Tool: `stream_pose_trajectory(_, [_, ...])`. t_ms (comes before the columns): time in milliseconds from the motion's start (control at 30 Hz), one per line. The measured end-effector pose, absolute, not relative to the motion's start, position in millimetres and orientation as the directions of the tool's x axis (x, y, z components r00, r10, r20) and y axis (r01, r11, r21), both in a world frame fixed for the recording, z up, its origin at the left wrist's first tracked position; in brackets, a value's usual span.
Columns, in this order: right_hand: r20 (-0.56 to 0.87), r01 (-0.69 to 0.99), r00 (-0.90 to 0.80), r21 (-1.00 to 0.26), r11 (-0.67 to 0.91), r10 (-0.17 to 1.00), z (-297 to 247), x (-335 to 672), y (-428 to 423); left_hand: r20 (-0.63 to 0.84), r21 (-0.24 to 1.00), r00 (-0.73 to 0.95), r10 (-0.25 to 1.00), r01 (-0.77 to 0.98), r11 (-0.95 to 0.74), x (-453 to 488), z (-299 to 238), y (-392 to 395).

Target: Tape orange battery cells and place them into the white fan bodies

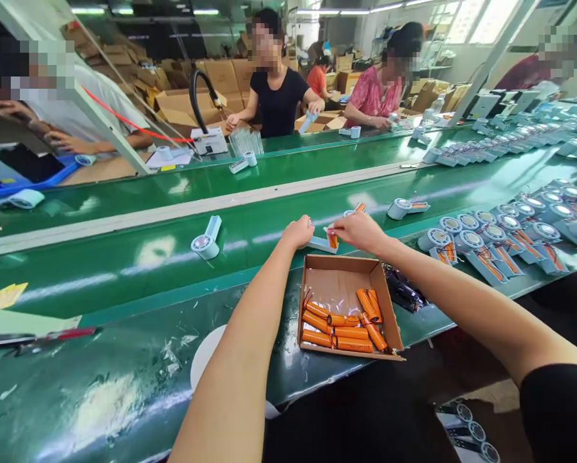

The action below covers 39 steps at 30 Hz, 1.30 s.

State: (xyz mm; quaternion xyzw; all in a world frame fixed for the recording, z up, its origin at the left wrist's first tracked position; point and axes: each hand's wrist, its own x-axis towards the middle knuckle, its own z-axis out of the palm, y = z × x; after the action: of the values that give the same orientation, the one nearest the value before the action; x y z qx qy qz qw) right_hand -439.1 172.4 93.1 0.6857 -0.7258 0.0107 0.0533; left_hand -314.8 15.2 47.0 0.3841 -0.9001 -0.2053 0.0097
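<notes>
My left hand [298, 233] is closed around the round end of a light-blue handheld fan housing [321, 244], which it mostly hides. To the right of it, my right hand [361, 231] pinches at an orange cylindrical battery [333, 240] at the handle end of that housing. Whether the battery lies fully inside the handle I cannot tell. Just below both hands stands an open cardboard box [336, 270] with several orange wired batteries [350, 333] in it. Behind my right hand, another fan housing [354, 211] is partly hidden.
A fan housing [205, 245] lies on the green belt [138, 257] at left, another [400, 207] at right. Rows of housings with batteries [485, 238] crowd the right side. Black parts [404, 289] lie beside the box. Co-workers [276, 96] sit across the line.
</notes>
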Motion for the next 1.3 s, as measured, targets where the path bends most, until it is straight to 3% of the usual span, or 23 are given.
stream_pose_trajectory(200, [-0.064, -0.999, 0.035, 0.001, -0.035, -0.997, 72.3, -431.1, 143.2, -0.159, 0.367, -0.702, -0.694, -0.695, 0.618, -326.5, 48.7, 15.3])
stream_pose_trajectory(467, [-0.065, -0.991, 0.067, -0.119, -0.059, -0.996, 96.5, -466.0, 132.8, -0.117, 0.287, -0.709, -0.696, -0.695, 0.659, -328.9, 68.3, 11.9])
stream_pose_trajectory(633, [0.141, -0.953, -0.280, -0.164, 0.257, -0.950, 108.5, -567.7, 176.0, -0.004, 0.207, -0.643, -0.766, -0.750, 0.628, -323.9, 95.7, -4.5])
stream_pose_trajectory(767, [0.051, -0.931, -0.354, -0.112, 0.347, -0.934, 88.2, -613.9, 179.4, 0.105, 0.185, -0.752, -0.651, -0.628, 0.756, -373.9, 107.9, 19.8])
stream_pose_trajectory(967, [0.040, -0.959, -0.280, -0.054, 0.278, -0.959, 63.0, -622.7, 156.5, -0.111, 0.226, -0.867, -0.485, -0.497, 0.837, -476.7, 83.6, 61.4])
stream_pose_trajectory(1167, [0.166, -0.949, -0.309, -0.121, 0.291, -0.937, 48.0, -638.9, 168.1, -0.132, 0.240, -0.874, -0.467, -0.486, 0.841, -507.3, 53.6, 57.7])
stream_pose_trajectory(1300, [0.162, -0.918, -0.381, -0.187, 0.351, -0.910, 37.4, -642.7, 175.5, -0.074, 0.225, -0.899, -0.432, -0.437, 0.871, -510.1, 44.1, 71.7])
